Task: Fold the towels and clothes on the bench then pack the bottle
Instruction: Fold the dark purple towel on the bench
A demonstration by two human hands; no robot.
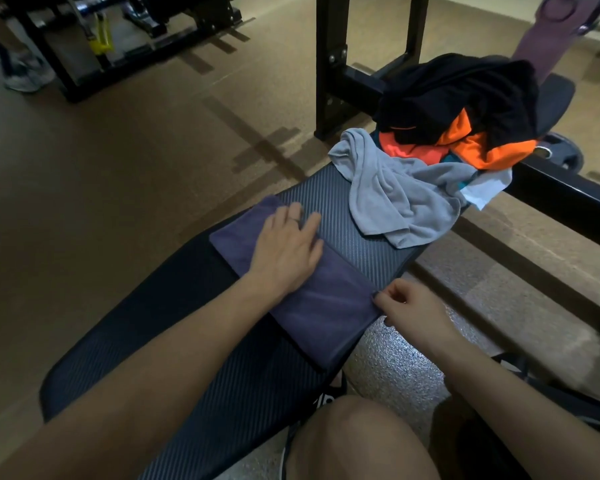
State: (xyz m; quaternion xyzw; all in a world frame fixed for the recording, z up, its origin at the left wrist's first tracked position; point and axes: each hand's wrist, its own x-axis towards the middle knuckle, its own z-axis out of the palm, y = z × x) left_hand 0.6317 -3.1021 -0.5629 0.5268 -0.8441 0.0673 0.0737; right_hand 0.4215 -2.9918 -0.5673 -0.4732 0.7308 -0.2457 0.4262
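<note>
While the far left of the view holds only the tan floor (125,161), a black machine frame (66,64) and someone's shoe (23,79) beside it, your work sits on the dark ribbed bench (194,386) that runs diagonally up toward the right. Your left hand (286,245) lies flat on the purple towel (321,308), fingers straight and spread, a ring on one of them, pressing the cloth down rather than gripping it. The towel is folded into a long strip lying across the bench, its far end toward the upper left and its near end hanging just over the right edge of the pad. At that right edge your right hand (407,308) pinches the towel's corner between thumb and curled fingers. Your bare knee (357,441) shows at the bottom, below the bench. Farther along the bench, up and to the right, a grey towel (395,195) lies crumpled and unfolded, well apart from the purple one. Just behind it, touching it, sits a heap of clothes: orange fabric (478,150) under a black garment (461,95), with a bit of teal and white cloth showing beneath. Black steel uprights (329,64) stand behind the heap, and a weight plate (558,155) rests on the floor at the right. You have no bottle in view.
</note>
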